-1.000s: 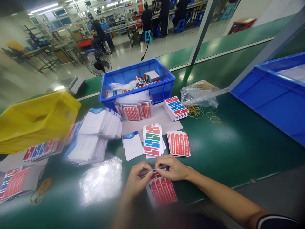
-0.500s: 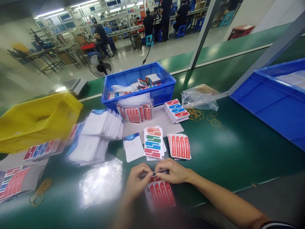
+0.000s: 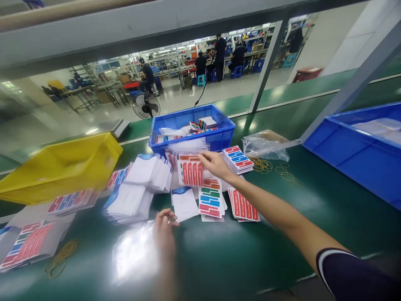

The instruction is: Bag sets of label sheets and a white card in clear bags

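So the right hand is pinching a red label packet by its top edge, right in front of the blue bin. Left hand is loosely curled, fingers apart, next to the shiny plastic bags on the desk.

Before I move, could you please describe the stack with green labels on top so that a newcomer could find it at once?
On the green table, start at the middle blue bin and come nearer. The stack with green labels lies between a blue-topped white sheet on its left and an all-red label stack on its right. Unlike them, its top mixes orange, green, blue and red.
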